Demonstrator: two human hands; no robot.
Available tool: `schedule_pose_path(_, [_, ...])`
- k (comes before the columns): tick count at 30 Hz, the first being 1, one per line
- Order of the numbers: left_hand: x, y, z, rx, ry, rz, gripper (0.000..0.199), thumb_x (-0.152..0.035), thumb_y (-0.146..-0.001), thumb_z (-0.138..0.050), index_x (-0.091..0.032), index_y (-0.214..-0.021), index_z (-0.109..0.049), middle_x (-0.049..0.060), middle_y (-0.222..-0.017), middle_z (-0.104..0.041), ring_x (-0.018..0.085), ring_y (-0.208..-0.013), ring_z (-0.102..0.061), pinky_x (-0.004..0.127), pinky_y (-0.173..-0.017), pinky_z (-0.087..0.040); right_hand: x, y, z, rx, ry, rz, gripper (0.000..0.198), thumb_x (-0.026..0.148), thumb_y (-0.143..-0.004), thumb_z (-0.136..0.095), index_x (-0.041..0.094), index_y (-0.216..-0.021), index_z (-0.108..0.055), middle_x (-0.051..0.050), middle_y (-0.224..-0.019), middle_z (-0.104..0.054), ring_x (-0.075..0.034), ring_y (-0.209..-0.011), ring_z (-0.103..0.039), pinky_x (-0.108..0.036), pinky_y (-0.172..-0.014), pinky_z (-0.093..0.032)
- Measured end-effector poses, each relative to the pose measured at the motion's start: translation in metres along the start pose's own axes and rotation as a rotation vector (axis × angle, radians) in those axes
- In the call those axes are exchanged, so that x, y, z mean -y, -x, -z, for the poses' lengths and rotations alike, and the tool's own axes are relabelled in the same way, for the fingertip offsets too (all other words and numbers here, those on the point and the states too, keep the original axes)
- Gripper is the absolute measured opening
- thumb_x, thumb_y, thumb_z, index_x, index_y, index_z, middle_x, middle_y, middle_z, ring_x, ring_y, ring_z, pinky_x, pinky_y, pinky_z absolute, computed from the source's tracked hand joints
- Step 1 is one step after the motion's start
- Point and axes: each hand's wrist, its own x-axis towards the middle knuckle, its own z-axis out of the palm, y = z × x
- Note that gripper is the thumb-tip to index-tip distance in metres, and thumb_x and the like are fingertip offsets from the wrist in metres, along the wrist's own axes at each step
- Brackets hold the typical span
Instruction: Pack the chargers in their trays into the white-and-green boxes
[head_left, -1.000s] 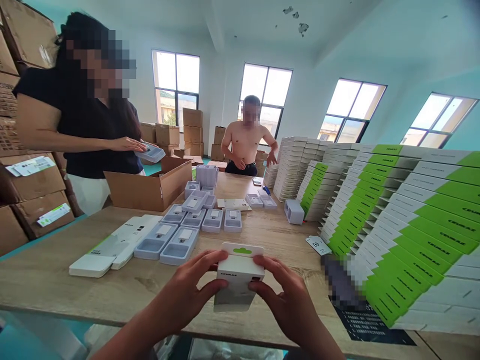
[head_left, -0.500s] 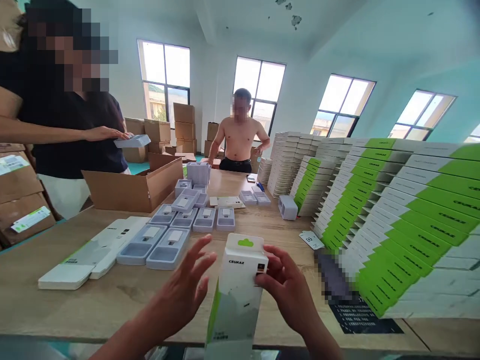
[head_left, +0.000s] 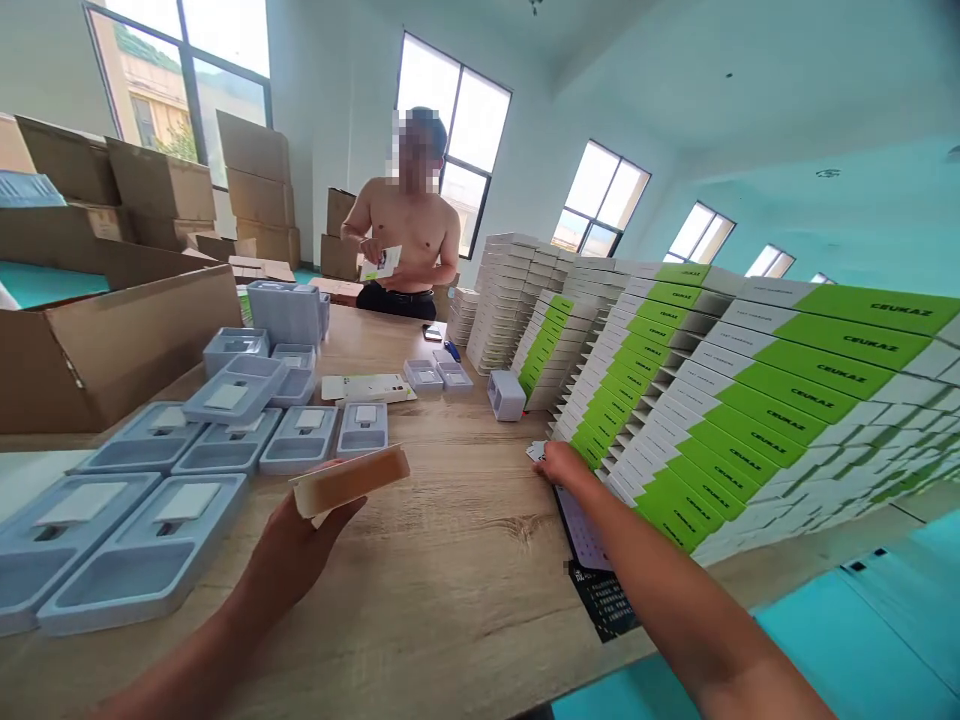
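Observation:
My left hand [head_left: 294, 545] grips a small carton [head_left: 351, 481], tilted so that its open, brown end faces me. At the foot of the stacked boxes, my right hand [head_left: 567, 472] has its fingers closed over small white cards [head_left: 535, 451] on the table. How many cards the fingers pinch is hidden. Under my right forearm lies a purplish flat item [head_left: 589, 535] with a dark printed sheet [head_left: 606, 605] below it. To the left of the carton, several grey plastic trays [head_left: 150, 560] hold white pieces.
White and green boxes [head_left: 697, 400] form a tall stack along the right. A brown cardboard box [head_left: 150, 340] stands at the left. Across the table [head_left: 457, 560], a person [head_left: 412, 230] holds a white packet. A phone [head_left: 432, 332] lies near them.
The view has swung right and closer to the table. My right hand has left the carton and reached to the white cards; my left hand now holds the carton, open end up.

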Motion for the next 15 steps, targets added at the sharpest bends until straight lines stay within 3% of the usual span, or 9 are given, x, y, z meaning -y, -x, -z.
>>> schedule_pose_path(7, [0.004,0.007,0.003,0.122,0.043,0.008,0.034,-0.048,-0.095,-0.063,-0.028,-0.122,-0.061,0.007,-0.122,-0.074,0.029,-0.108,-0.073,0.042,-0.090,-0.061,-0.024,-0.027,-0.012,0.163,0.052,0.013,0.028,0.039,-0.100,-0.066,0.017,-0.117,-0.068,-0.008,-0.121,-0.069,-0.023,-0.108,-0.068,-0.044,-0.095,-0.058])
schedule_pose_path(10, [0.000,0.009,0.003,0.133,0.058,0.000,0.034,-0.049,-0.094,-0.063,-0.027,-0.120,-0.060,0.008,-0.124,-0.072,0.028,-0.113,-0.071,0.043,-0.094,-0.059,-0.029,-0.029,-0.014,0.167,0.028,0.014,0.029,0.038,-0.099,-0.068,0.016,-0.117,-0.067,-0.008,-0.121,-0.069,-0.023,-0.108,-0.068,-0.045,-0.094,-0.058])
schedule_pose_path(15, [-0.007,0.008,0.007,0.141,-0.009,0.034,0.034,-0.046,-0.093,-0.063,-0.027,-0.122,-0.061,0.006,-0.118,-0.074,0.025,-0.099,-0.074,0.034,-0.078,-0.061,-0.033,-0.027,-0.020,0.096,-0.027,-0.025,0.030,0.037,-0.099,-0.068,0.016,-0.120,-0.067,-0.008,-0.123,-0.068,-0.024,-0.110,-0.067,-0.046,-0.096,-0.057])
